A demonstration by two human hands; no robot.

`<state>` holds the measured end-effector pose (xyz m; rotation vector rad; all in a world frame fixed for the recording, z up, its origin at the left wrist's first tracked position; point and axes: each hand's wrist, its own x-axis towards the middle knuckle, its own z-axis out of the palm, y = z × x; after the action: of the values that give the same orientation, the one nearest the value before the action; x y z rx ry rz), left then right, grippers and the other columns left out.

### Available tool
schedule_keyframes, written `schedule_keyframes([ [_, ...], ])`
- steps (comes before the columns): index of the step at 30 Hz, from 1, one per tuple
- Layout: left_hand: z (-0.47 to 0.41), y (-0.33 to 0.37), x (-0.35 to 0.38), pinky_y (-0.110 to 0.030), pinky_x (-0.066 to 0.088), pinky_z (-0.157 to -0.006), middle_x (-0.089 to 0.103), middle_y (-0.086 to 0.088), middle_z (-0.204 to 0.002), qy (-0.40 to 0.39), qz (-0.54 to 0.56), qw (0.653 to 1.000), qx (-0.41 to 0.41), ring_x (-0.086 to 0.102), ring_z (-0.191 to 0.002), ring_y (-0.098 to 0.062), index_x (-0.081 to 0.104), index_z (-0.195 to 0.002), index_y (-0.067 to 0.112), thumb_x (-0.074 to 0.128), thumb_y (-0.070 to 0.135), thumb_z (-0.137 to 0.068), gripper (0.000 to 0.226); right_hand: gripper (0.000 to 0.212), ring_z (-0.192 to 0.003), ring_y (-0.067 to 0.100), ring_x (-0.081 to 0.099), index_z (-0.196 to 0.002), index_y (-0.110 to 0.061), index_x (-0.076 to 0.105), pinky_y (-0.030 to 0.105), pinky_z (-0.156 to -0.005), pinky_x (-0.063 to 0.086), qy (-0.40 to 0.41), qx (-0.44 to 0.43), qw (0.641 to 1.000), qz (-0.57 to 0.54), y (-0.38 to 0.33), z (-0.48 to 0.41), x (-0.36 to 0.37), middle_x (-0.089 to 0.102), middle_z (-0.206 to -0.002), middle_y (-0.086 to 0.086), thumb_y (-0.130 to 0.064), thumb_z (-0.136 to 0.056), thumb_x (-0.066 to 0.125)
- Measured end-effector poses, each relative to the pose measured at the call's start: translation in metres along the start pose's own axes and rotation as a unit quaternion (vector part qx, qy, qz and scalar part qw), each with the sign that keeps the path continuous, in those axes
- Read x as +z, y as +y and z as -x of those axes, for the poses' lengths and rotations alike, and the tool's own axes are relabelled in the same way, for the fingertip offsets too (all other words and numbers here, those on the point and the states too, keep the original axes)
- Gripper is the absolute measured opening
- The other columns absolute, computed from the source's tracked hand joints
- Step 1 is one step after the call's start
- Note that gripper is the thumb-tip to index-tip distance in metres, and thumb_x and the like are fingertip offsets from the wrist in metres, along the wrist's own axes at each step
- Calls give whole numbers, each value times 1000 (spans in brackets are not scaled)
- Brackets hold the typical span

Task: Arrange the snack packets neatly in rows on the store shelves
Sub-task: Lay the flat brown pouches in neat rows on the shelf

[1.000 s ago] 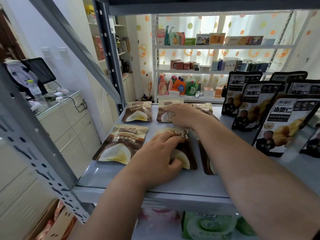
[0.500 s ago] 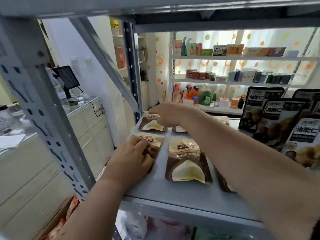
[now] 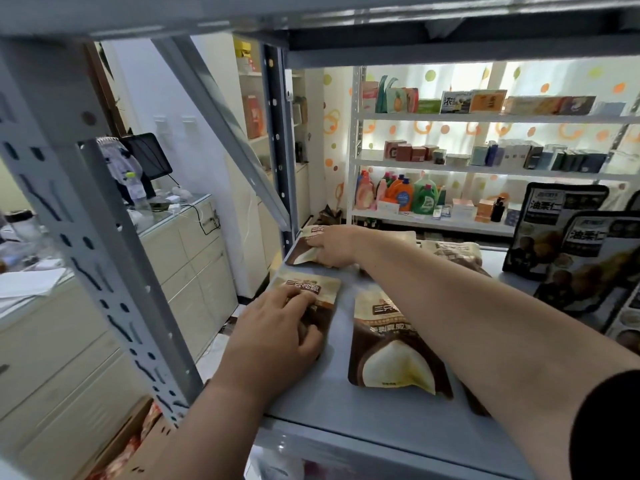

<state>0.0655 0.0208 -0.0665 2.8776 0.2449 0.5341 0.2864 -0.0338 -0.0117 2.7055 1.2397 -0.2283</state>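
Several brown-and-cream snack packets lie flat on the grey metal shelf (image 3: 381,420). My left hand (image 3: 277,336) presses flat on the front-left packet (image 3: 311,289) near the shelf's left edge. My right hand (image 3: 332,245) reaches across to the back-left packet (image 3: 301,256), with its fingers on the packet's top. A third packet (image 3: 388,355) lies uncovered in the front middle, partly under my right forearm. More packets (image 3: 453,252) lie behind it at the back. Black chestnut packets (image 3: 554,230) stand upright at the right.
Grey perforated uprights (image 3: 100,296) and a diagonal brace (image 3: 221,133) frame the shelf's left side. A shelf board (image 3: 346,15) hangs close overhead. Beyond stand white shelves (image 3: 450,168) with boxes and detergent bottles. A counter (image 3: 173,216) with a screen is at the left.
My left hand moved from the middle front packet to the front-left one. My right hand shifted from the back-middle packet to the back-left one. The view swung left and came closer.
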Motion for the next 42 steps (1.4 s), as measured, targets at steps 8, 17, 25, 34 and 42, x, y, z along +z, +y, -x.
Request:
schedule_keyframes([
  [8,0,1,-1,-33,34,-107,46,10,-142,3,-1,1000,2,40,-128,-14,49,-137,36,39,53,-85,56,49,-138,27,36,-149,-23,37,35,-110,29,30,-19,998,-52,0,4,2,38,-153,7,-26,-101,42],
  [17,11,35,-11,-32,43,-100,53,7,-135,74,68,988,114,40,-127,-12,54,-133,30,44,47,-87,50,60,-140,26,34,-152,-26,33,42,-112,28,22,76,997,-15,62,62,-13,33,-157,2,-34,-96,56],
  [25,9,90,1,-27,28,-107,39,14,-149,-72,75,957,271,26,-138,-7,47,-137,39,42,52,-92,48,47,-131,27,43,-146,-28,40,44,-108,35,-34,97,995,-16,87,81,5,43,-149,4,-26,-99,39],
  [34,11,85,3,-28,24,-111,36,15,-150,-87,76,958,264,20,-140,-7,47,-135,41,40,53,-88,50,49,-137,24,38,-149,-26,38,40,-112,31,-2,90,995,-52,87,70,18,39,-153,2,-29,-100,38],
  [42,6,125,-4,-39,31,-109,48,6,-139,-49,48,949,309,33,-135,-19,46,-139,34,44,54,-84,58,53,-134,26,41,-148,-17,39,36,-107,37,49,150,987,-43,109,104,-5,39,-152,6,-23,-97,53],
])
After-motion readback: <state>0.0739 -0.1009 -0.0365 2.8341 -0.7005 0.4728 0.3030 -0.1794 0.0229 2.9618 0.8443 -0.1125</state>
